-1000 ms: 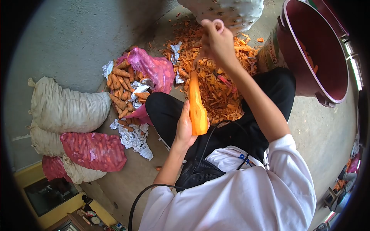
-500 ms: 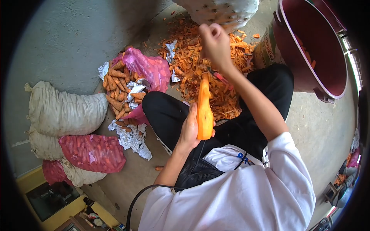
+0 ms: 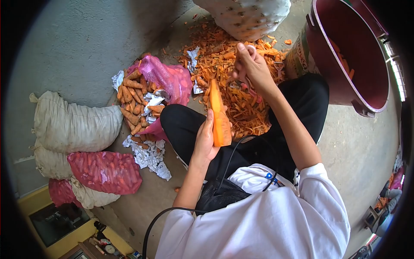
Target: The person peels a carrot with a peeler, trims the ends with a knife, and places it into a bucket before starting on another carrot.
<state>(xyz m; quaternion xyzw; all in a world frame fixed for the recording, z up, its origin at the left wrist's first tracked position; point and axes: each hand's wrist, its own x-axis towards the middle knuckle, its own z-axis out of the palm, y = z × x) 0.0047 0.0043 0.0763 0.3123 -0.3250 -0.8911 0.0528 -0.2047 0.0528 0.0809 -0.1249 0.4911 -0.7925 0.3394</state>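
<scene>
My left hand [image 3: 206, 136] is closed around the thick end of a large, bright orange peeled carrot [image 3: 217, 114], its narrow tip pointing away from me. To the right and beyond the carrot, my right hand [image 3: 254, 69] hovers over the peelings with its fingers curled. Something pinkish shows at those fingers, but I cannot tell what it is. Underneath lies a wide heap of orange carrot peelings [image 3: 248, 116]. Left of it, unpeeled carrots [image 3: 131, 97] spill out of an open pink mesh bag [image 3: 166, 80].
A deep maroon tub [image 3: 360, 56] with some carrots inside stands at the right. A bulging white sack [image 3: 248, 19] rests at the far side. White sacks [image 3: 77, 125] and a red mesh bag of carrots [image 3: 105, 172] are stacked left. Crumpled paper [image 3: 151, 159] lies beside my knee.
My right hand has moved right and slightly nearer, away from the carrot. The carrot and my left hand have shifted a little left and forward, the carrot turning slightly.
</scene>
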